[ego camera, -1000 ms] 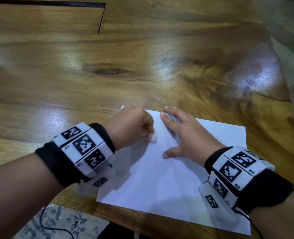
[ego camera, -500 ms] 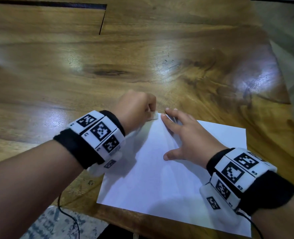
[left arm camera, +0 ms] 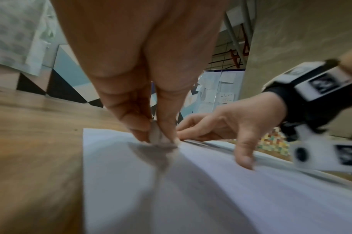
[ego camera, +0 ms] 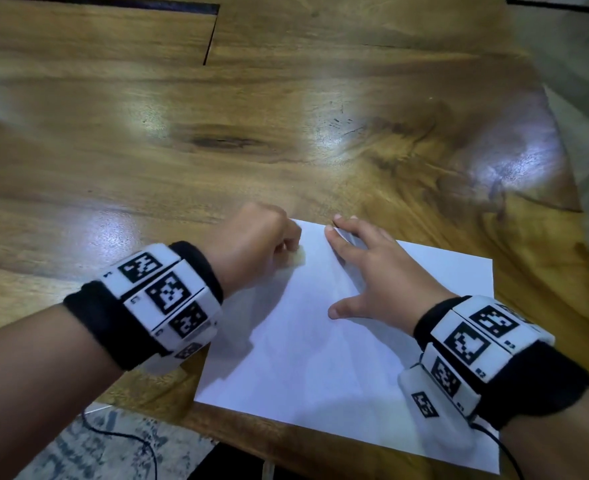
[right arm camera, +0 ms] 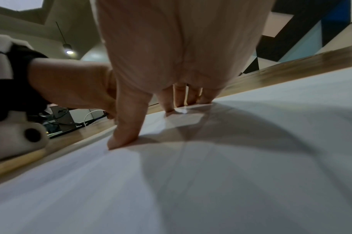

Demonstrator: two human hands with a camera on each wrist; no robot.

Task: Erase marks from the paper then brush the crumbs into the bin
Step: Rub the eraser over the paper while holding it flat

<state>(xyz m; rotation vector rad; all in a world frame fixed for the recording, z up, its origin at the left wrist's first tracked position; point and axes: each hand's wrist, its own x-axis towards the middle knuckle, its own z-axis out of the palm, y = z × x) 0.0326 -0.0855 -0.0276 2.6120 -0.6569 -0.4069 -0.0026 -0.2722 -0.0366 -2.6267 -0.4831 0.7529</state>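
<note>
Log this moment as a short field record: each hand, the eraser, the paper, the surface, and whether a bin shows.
left hand: pinches the eraser, pressing it on the sheet
eraser: small, pale, near the paper's far left corner
right hand: fingers spread, pressing the paper flat
paper: white sheet at the table's near edge
table: glossy wood
bin: none in view

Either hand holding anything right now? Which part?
The left hand pinches a small eraser by its upper sides, its bottom end on the paper. The right hand holds nothing; its spread fingers press the paper flat.
</note>
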